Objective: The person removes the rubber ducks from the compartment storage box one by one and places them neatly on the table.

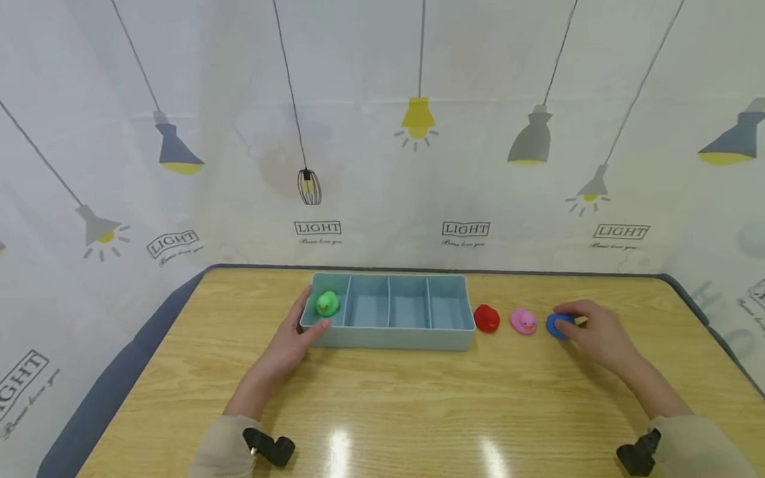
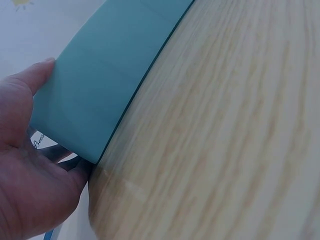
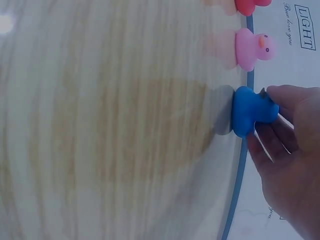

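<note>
Thumb and fingers of the right hand [image 1: 597, 333] pinch the blue duck [image 3: 245, 114], right of centre; the pink duck [image 1: 522, 321] and red duck [image 1: 487, 318] sit between it and the central tray [image 1: 388, 339], whose left edge the left hand [image 1: 291, 342] grips, tabletop [image 1: 382, 398] stretching across the lower middle

The left sleeve [image 1: 222, 446] at seven o'clock and the right sleeve [image 1: 696, 446] at four are plain beige. A chunky black left device [image 1: 271, 449] sits at its sleeve's three-o'clock edge, a black right device [image 1: 639, 455] at its sleeve's nine. The hands [image 1: 289, 340] are bare.
</note>
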A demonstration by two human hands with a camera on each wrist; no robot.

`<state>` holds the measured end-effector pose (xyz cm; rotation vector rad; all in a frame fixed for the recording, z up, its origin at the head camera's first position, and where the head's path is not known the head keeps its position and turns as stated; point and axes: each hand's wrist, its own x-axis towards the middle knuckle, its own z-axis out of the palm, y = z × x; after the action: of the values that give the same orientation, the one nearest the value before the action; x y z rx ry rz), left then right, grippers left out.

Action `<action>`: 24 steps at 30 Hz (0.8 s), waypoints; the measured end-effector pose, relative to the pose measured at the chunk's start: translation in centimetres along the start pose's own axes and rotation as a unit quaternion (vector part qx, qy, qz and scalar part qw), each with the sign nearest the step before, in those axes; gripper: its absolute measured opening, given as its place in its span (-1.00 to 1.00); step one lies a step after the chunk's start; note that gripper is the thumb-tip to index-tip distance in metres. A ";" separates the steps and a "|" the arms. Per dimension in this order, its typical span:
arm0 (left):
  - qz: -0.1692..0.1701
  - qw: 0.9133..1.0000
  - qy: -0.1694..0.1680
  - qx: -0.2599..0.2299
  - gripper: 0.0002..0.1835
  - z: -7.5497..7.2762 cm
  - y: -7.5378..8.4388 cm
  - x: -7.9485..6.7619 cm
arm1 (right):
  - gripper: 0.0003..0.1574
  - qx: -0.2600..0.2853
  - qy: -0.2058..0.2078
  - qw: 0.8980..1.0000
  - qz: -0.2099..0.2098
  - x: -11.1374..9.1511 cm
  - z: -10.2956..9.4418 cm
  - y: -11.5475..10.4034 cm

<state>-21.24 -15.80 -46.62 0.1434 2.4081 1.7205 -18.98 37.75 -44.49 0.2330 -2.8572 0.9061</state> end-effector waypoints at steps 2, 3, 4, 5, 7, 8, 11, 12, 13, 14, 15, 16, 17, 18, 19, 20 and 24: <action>0.001 1.000 -0.003 -0.002 -0.12 0.0 0.1 0.0 | -0.65 -0.003 0.005 1.000 0.007 -0.1 0.1 0.3; -0.001 1.000 -0.003 -0.004 -0.12 0.0 0.1 0.1 | -0.63 -0.004 0.006 1.000 0.008 -0.1 0.1 0.4; -0.001 1.000 -0.005 -0.004 -0.12 0.1 0.1 0.0 | -0.62 -0.005 0.006 1.000 0.009 -0.1 0.1 0.5; -0.001 1.000 -0.005 -0.004 -0.12 0.1 0.1 0.0 | -0.61 -0.007 0.006 1.000 0.009 -0.1 0.1 0.5; -0.001 1.000 -0.005 -0.001 -0.11 0.0 0.1 0.0 | -0.60 -0.006 0.008 1.000 0.005 -0.1 0.0 0.5; 0.000 1.000 -0.004 0.000 -0.11 0.0 0.1 0.0 | -0.60 -0.004 0.007 1.000 0.003 -0.1 -0.1 0.4; 0.002 1.000 -0.004 0.002 -0.11 0.0 0.1 0.0 | -0.61 0.003 0.005 1.000 -0.003 0.0 -0.2 0.3; 0.002 1.000 -0.004 0.002 -0.10 0.0 0.2 0.0 | -0.62 0.005 0.004 1.000 -0.005 0.0 -0.2 0.3; 0.001 1.000 -0.004 0.002 -0.10 0.0 0.2 0.0 | -0.63 0.006 0.005 1.000 -0.007 0.0 -0.2 0.3; 0.001 1.000 -0.004 0.001 -0.10 0.0 0.2 0.0 | -0.63 0.008 0.005 1.000 -0.007 0.0 -0.2 0.3; 0.000 1.000 -0.004 0.001 -0.10 0.0 0.3 -0.1 | -0.63 0.009 0.005 1.000 -0.008 0.0 -0.2 0.3; -0.001 1.000 -0.004 0.001 -0.09 0.0 0.3 -0.1 | -0.63 0.008 0.005 1.000 -0.008 0.0 -0.2 0.3; -0.002 1.000 -0.004 0.001 -0.09 0.0 0.4 -0.1 | -0.64 0.008 0.005 1.000 -0.008 -0.1 -0.2 0.3; -0.003 1.000 -0.004 0.002 -0.09 0.0 0.4 -0.1 | -0.64 0.008 0.004 1.000 -0.007 -0.1 -0.2 0.3; -0.004 1.000 -0.004 0.003 -0.10 -0.1 0.4 -0.1 | -0.64 0.008 0.003 1.000 -0.006 -0.1 -0.2 0.3; -0.005 1.000 -0.004 0.003 -0.10 -0.1 0.4 -0.1 | -0.63 0.009 0.003 1.000 -0.006 -0.1 -0.2 0.3; -0.005 1.000 -0.005 0.007 -0.11 0.0 0.3 -0.1 | -0.63 0.007 0.003 1.000 -0.008 -0.2 -0.1 0.5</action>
<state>-21.18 -15.75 -46.28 0.1408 2.4092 1.6950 -18.85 38.21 -44.71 0.2549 -2.8406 0.9239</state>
